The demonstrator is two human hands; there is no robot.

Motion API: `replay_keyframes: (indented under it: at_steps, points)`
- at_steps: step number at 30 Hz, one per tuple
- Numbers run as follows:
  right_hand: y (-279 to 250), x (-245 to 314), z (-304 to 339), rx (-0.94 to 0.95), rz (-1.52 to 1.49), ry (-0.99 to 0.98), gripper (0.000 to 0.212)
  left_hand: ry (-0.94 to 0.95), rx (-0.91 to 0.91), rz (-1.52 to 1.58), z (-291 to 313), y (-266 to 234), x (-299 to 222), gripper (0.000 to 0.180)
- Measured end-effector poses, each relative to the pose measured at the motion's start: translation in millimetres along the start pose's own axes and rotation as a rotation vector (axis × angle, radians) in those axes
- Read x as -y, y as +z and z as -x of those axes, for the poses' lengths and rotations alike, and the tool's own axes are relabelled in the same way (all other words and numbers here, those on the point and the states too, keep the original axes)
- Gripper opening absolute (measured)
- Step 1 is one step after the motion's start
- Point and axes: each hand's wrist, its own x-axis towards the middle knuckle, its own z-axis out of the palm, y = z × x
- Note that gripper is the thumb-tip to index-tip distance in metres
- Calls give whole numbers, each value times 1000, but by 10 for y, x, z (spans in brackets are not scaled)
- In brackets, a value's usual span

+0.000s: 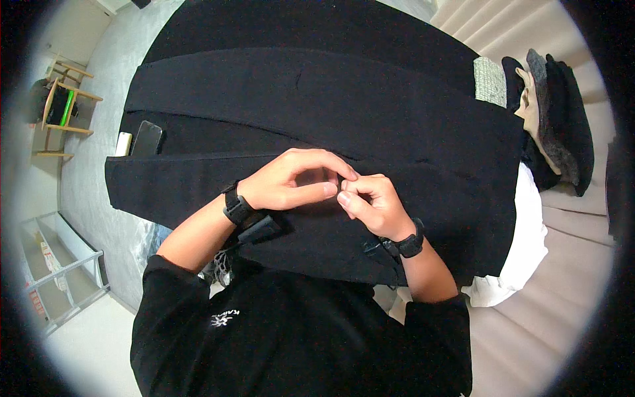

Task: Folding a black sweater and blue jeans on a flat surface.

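Note:
A large black garment (331, 106) lies spread flat in front of me, its overlapping front panels running across the view. My left hand (291, 182) and my right hand (370, 202) meet over its front edge, fingertips pinched together on the fabric; whatever small part they pinch is hidden by the fingers. Both wrists wear black bands. My own black top fills the lower view.
A dark phone (147, 137) and a small white object (123, 143) lie on the grey surface at the left. Folded clothes (549, 112) are stacked at the right on a beige surface. A wooden chair (63, 109) stands far left; a white cloth (522, 251) lies under the garment's right side.

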Motion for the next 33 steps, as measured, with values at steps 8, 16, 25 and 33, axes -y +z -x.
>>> replay_keyframes:
  at_steps: [8,16,25,33]
  points:
    - [-3,36,-17,-6,-65,67,28,-44,22,3,-8,-25,1,28]
    - [-48,197,-48,21,140,95,29,-83,-29,52,-1,1,34,22]
    - [-145,516,229,-85,303,56,25,-5,-108,-65,92,-7,-133,18]
    - [-597,434,829,-413,217,50,29,-58,-294,-374,505,-278,-325,18]
